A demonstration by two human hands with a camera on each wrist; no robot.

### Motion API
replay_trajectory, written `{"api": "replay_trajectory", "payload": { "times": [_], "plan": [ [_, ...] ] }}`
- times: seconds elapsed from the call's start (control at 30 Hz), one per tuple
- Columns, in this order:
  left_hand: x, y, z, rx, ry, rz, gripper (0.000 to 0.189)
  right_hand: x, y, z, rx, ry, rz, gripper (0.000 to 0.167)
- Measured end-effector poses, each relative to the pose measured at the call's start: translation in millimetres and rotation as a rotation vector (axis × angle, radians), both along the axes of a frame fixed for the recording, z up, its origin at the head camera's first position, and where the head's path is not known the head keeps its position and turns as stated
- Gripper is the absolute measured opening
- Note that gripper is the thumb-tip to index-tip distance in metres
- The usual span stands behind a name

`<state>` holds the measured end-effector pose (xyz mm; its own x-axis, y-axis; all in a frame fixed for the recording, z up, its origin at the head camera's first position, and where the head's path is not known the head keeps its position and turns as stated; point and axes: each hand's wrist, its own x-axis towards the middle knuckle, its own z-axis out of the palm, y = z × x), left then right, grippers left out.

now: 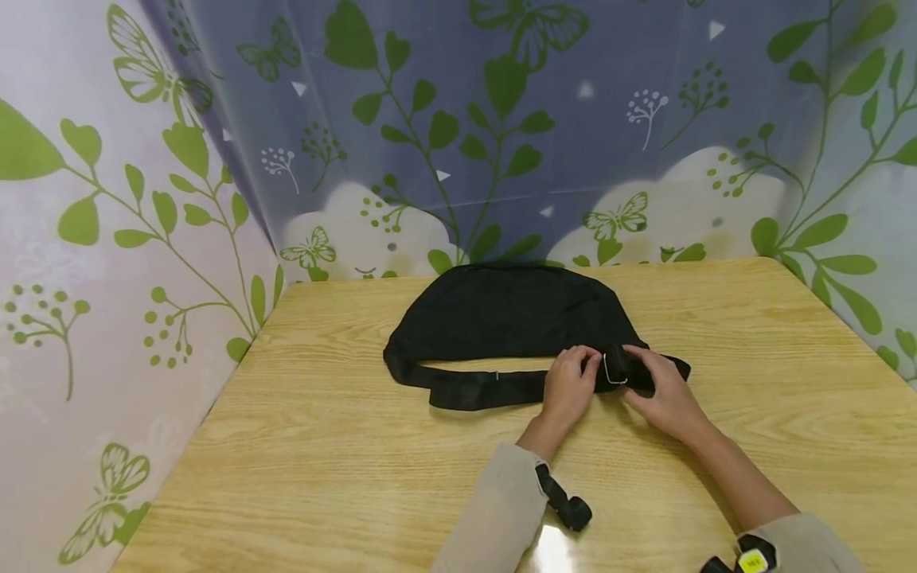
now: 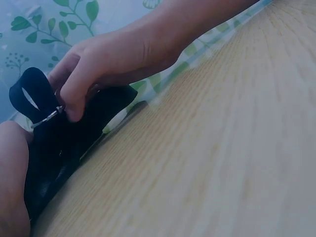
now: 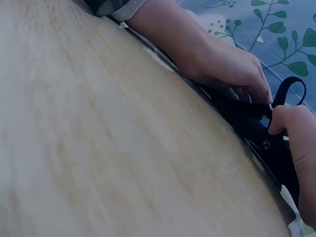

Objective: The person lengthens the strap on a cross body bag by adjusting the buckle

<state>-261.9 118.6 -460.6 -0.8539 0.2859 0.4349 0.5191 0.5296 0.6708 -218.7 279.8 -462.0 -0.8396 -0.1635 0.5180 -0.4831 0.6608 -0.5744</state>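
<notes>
A black waist bag (image 1: 512,314) lies on the wooden table, its black strap (image 1: 466,391) running along the near side. Towards the strap's right end is a metal slider buckle (image 1: 614,370), with a loop of strap (image 2: 32,91) standing up through it in the left wrist view. My left hand (image 1: 571,386) pinches the strap just left of the buckle. On the other side, my right hand (image 1: 666,395) has thumb and fingers around the webbing at the buckle. The fingertips partly hide the webbing there.
Wood-grain table (image 1: 301,454) extends around the bag. A patterned cloth backdrop (image 1: 401,159) with green leaves and butterflies stands behind the table and along both sides. Black straps (image 1: 566,501) are worn on both wrists, over light sleeves.
</notes>
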Motion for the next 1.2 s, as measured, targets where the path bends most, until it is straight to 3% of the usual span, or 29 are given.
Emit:
{"api": "replay_trajectory", "payload": {
  "times": [0.3, 0.43, 0.7, 1.2],
  "plan": [
    [-2.8, -0.3, -2.4, 0.047, 0.022, -0.031, 0.006, -2.6, 2.8, -2.3, 0.07, 0.136, -0.015, 0.042],
    [-4.2, -0.4, -2.2, 0.023, 0.061, -0.035, 0.02, -3.4, 3.1, -1.9, 0.083, 0.123, -0.027, 0.041],
    [-3.0, 0.4, -2.7, -0.059, -0.133, -0.169, 0.053, -3.8, 3.9, -2.3, 0.084, 0.126, -0.066, 0.037],
    [0.1, -0.2, -2.3, -0.076, -0.115, -0.183, 0.05, -2.6, 1.2, -1.1, 0.002, 0.144, -0.122, 0.027]
  ]
}}
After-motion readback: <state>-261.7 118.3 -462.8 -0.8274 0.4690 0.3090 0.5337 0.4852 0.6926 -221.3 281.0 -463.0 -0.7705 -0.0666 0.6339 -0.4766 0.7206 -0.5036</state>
